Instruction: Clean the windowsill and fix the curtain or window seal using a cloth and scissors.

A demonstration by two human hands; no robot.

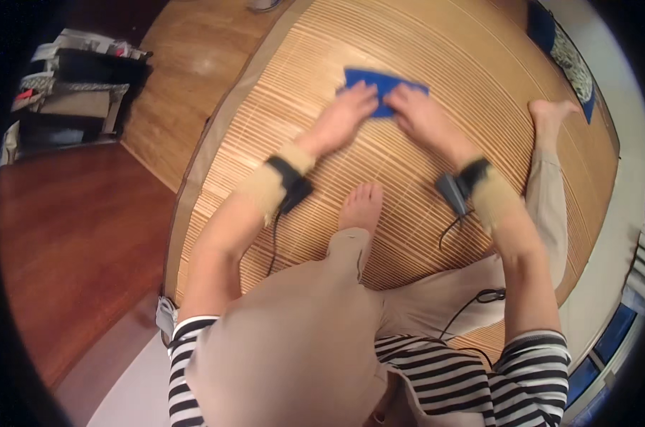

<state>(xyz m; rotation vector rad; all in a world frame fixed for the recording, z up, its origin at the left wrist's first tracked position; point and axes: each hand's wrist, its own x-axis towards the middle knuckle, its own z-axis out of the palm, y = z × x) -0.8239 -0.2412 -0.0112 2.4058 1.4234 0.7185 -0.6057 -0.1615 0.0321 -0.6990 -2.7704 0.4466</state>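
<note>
A small flat blue sheet (385, 108), cloth or paper, is in both my hands above a bamboo slat mat (311, 213). My left hand (349, 115) has its fingers across the left part of the sheet. The fingers of my right hand (421, 115) curl over its right part, close to the left fingertips. Motion blur softens the hands and the sheet, and the undersides of the fingers are hidden. Each wrist wears a tan band with a black strap and a small dark device, the left device (296, 196) and the right device (451, 193), each with a thin cable.
My bare foot (361, 205) rests on the mat below the hands, and my other leg (546, 176) stretches along the right. A blue patterned cloth item (573, 64) lies at the far right edge. Reddish wooden furniture (87, 213) and a cluttered shelf (77, 96) stand left.
</note>
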